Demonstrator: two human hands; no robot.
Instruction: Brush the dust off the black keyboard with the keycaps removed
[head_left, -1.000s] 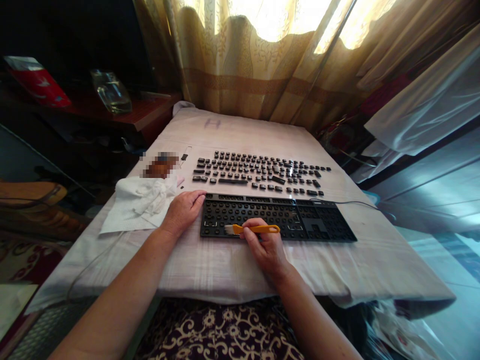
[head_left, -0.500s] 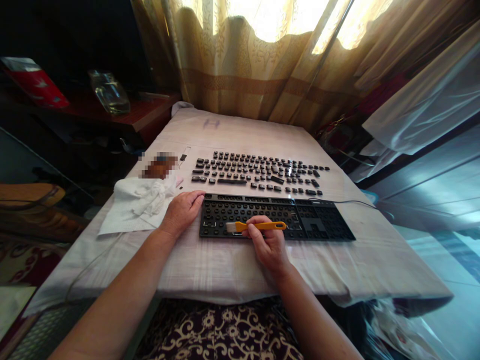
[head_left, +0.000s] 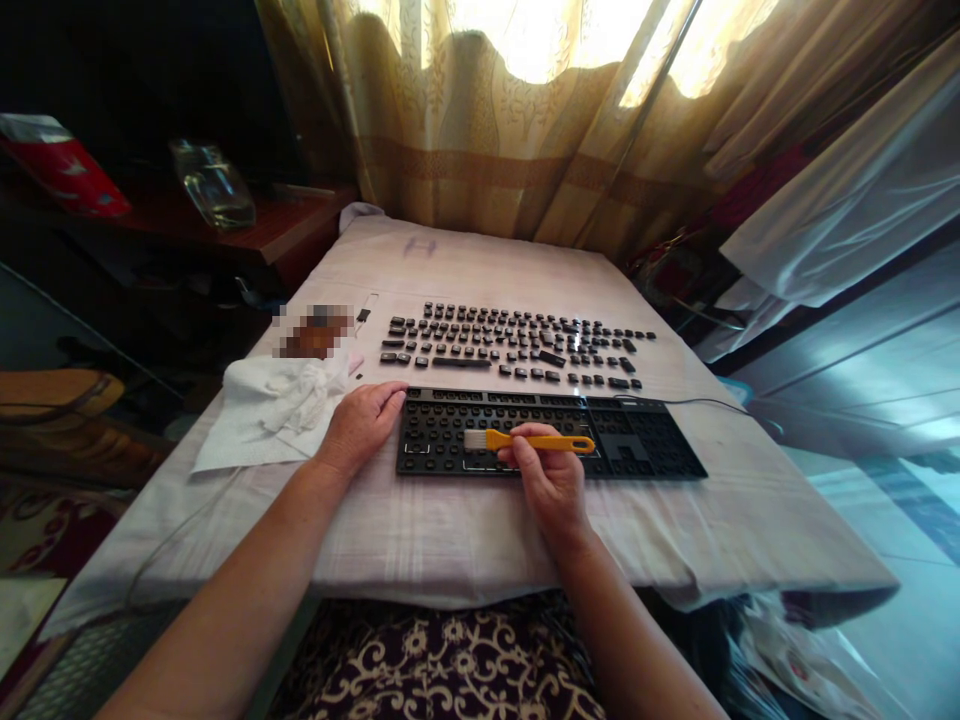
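Note:
A black keyboard (head_left: 654,440) with its keycaps taken off lies on the cloth-covered table. My left hand (head_left: 363,425) is closed on its far left corner, the fingertips partly hidden. In my right hand (head_left: 551,485) is a small brush (head_left: 495,440) with a yellow handle and pale bristles, pinched between thumb and fingers. The bristles point left and lie over the left-middle part of the keyboard; whether they touch it I cannot tell. Beyond the keyboard, loose black keycaps (head_left: 551,357) are spread in rough rows, with a long space bar (head_left: 461,362) among them.
Crumpled white tissue (head_left: 277,405) lies left of my left hand, near a blurred-out brownish object (head_left: 315,332). A small black piece with a wire loop (head_left: 363,315) is beside it. The keyboard's cable (head_left: 705,403) runs right. A glass jar (head_left: 217,190) stands on the side desk.
My right hand has moved the brush a little to the right and slightly away from me over the keyboard. The left hand keeps its place at the corner.

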